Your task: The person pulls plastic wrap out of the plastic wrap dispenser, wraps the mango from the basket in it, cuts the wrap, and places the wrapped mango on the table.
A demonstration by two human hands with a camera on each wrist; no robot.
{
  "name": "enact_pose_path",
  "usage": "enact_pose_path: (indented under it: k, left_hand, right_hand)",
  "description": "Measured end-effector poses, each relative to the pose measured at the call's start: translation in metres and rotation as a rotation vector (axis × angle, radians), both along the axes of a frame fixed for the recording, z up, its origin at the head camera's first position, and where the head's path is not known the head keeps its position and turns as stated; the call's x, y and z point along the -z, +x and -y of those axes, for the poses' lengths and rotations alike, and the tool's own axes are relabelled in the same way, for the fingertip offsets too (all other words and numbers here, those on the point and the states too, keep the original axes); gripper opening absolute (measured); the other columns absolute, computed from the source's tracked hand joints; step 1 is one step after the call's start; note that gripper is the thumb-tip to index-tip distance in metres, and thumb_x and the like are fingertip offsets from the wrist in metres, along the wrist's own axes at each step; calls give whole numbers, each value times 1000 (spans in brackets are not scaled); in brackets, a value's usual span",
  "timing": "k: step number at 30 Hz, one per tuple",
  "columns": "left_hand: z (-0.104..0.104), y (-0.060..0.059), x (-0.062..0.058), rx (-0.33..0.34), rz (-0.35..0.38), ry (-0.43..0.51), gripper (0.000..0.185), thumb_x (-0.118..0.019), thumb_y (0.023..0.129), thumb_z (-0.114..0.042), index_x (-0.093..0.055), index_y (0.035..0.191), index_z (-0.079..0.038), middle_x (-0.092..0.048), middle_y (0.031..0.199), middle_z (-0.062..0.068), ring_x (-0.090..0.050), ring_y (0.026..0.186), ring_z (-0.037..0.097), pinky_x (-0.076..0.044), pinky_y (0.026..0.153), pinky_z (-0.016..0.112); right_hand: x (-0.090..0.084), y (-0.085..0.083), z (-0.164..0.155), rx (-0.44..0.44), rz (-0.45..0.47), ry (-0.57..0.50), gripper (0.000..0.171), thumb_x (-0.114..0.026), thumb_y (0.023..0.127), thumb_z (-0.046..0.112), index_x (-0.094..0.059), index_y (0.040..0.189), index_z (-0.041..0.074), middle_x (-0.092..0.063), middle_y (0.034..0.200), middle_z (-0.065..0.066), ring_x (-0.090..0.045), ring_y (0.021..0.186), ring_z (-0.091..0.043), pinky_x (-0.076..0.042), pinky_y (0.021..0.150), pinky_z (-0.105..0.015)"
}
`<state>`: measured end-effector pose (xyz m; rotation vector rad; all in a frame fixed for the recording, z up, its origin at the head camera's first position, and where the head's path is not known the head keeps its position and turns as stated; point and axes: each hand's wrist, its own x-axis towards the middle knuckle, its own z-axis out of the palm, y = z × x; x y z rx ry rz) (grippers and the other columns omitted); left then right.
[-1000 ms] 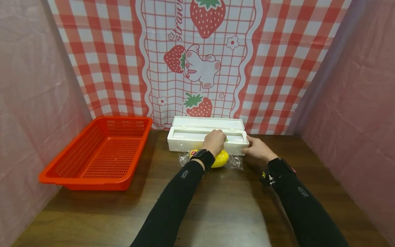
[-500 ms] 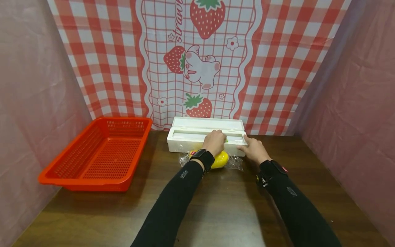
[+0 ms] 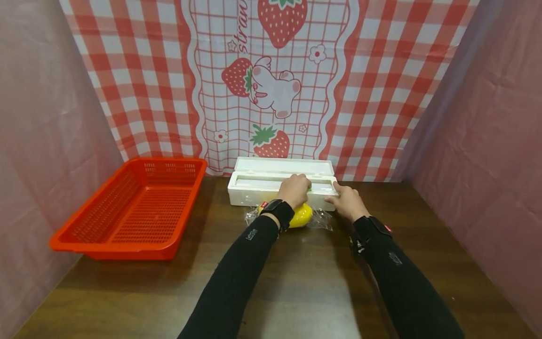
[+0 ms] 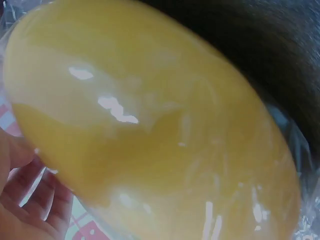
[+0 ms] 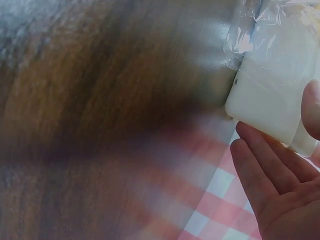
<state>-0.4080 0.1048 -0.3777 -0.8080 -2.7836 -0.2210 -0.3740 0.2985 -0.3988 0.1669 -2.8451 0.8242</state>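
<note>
Fingers of the left hand (image 3: 294, 189) curl over the front edge of the white wrap dispenser (image 3: 254, 188), above a yellow mango-like fruit (image 3: 301, 215) that lies in clear film (image 3: 321, 219) on the wooden table (image 3: 296, 282); whether they pinch anything I cannot tell. Far left, an orange basket (image 3: 131, 212) sits well apart from the dispenser. To the right, the right hand (image 3: 346, 201) rests against the dispenser's right end, fingers fairly straight and touching its side in the wrist view. Behind stands a strawberry-print checked cloth (image 3: 271, 80).
</note>
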Motion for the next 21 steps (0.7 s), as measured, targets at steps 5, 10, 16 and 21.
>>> enact_pose_path:
  k: [5,10,16,21]
  left_hand:
    - [2,0,1,-2,-25,14,25,-68,95,-10,-78,117,-18,-69,110,2,-64,103,22,-55,86,34]
    - [2,1,3,-6,-56,18,25,-70,93,-9,-78,115,-18,-69,107,2,-64,101,22,-54,86,34]
    - [0,3,5,-5,-65,11,26,-69,94,-8,-78,116,-18,-69,108,2,-64,101,23,-53,89,35]
    - [-1,4,5,-6,-72,0,26,-69,94,-7,-79,116,-18,-69,106,2,-64,101,23,-53,89,34]
  right_hand:
    - [-1,-1,1,-2,-3,7,70,-68,99,22,-34,153,-6,-43,147,-32,-57,118,-42,-48,92,-50]
    - [-2,-1,2,4,18,-5,70,-68,99,23,-32,153,-5,-42,148,-31,-55,122,-42,-48,92,-49]
    - [-1,-2,0,15,37,-6,71,-67,100,25,-31,154,-4,-41,150,-30,-52,127,-44,-47,95,-50]
    - [0,-1,-1,17,49,-21,72,-66,100,25,-30,155,-4,-39,152,-29,-47,133,-44,-45,101,-52]
